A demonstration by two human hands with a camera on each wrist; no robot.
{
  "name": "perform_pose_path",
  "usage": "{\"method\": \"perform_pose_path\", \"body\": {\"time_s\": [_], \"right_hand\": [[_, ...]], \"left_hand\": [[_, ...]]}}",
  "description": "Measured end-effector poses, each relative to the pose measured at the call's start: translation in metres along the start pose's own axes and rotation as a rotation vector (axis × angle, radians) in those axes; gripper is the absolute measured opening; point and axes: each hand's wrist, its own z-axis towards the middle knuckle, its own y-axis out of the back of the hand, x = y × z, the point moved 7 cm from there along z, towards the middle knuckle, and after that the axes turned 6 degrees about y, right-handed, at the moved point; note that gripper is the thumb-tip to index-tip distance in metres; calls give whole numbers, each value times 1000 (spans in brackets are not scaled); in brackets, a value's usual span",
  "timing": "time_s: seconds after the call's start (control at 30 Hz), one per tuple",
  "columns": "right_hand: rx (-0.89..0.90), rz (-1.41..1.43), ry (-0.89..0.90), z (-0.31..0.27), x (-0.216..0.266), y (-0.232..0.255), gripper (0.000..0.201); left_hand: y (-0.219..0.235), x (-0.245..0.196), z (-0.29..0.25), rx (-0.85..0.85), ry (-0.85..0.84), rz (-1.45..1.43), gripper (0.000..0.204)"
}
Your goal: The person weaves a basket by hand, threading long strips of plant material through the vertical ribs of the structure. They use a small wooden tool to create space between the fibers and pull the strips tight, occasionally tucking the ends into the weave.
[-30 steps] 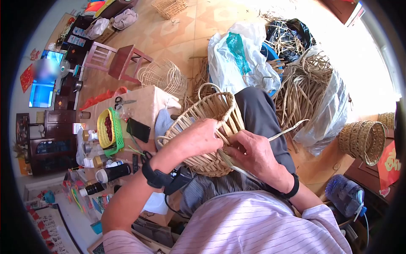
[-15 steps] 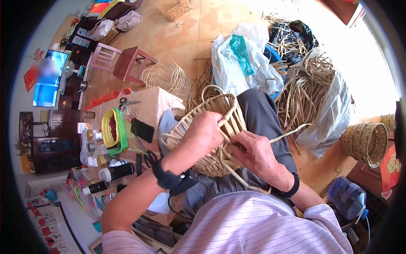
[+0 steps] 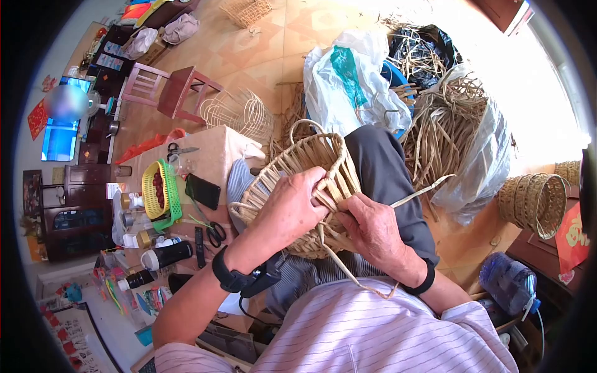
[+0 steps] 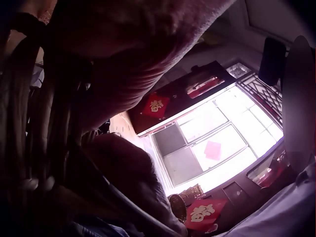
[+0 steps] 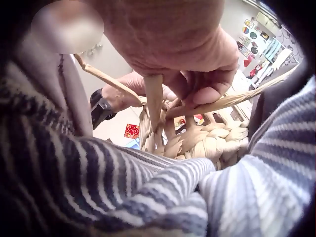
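Note:
A partly woven straw basket [image 3: 277, 169] with a looped handle [image 3: 305, 122] lies tilted in the person's lap. The left hand [image 3: 297, 198] grips its side, fingers tucked between the upright stakes. Close beside it, the right hand [image 3: 375, 231] pinches a flat straw strand at the weave; in the right wrist view the thumb and fingers hold this strand [image 5: 247, 98] above the braided edge [image 5: 217, 139]. A loose straw end [image 3: 341, 266] hangs from the basket toward the shirt. The left wrist view is dark, with fingers and stakes in shadow.
To the left, a table holds scissors [image 3: 216, 234], a phone [image 3: 202, 191] and a yellow basket of red fruit [image 3: 150, 189]. Bundles of dried straw [image 3: 444, 133] and a white plastic bag [image 3: 323, 81] stand ahead. At right are a finished basket [image 3: 532, 202] and a water jug [image 3: 507, 283].
The loose straw end has swung from under the right hand to hang down over the lap. Both hands stay at the basket's side, the right fingers closing in on the weave.

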Motion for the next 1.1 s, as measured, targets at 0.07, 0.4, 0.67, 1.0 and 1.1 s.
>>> {"method": "perform_pose_path", "body": {"time_s": [0.07, 0.4, 0.67, 1.0, 1.1], "right_hand": [[-9, -21, 3, -1, 1, -1, 11], [19, -68, 38, -1, -1, -1, 13], [-17, -54, 89, -6, 0, -2, 15], [-52, 105, 20, -5, -9, -4, 14], [-33, 13, 46, -6, -3, -3, 15]], "left_hand": [[0, 2, -2, -15, 0, -71, 37], [-1, -1, -2, -1, -2, -226, 40], [-8, 2, 8, -1, -82, -117, 42], [-9, 10, 15, 117, -86, -161, 37], [-10, 8, 13, 150, -27, -91, 38]]}}
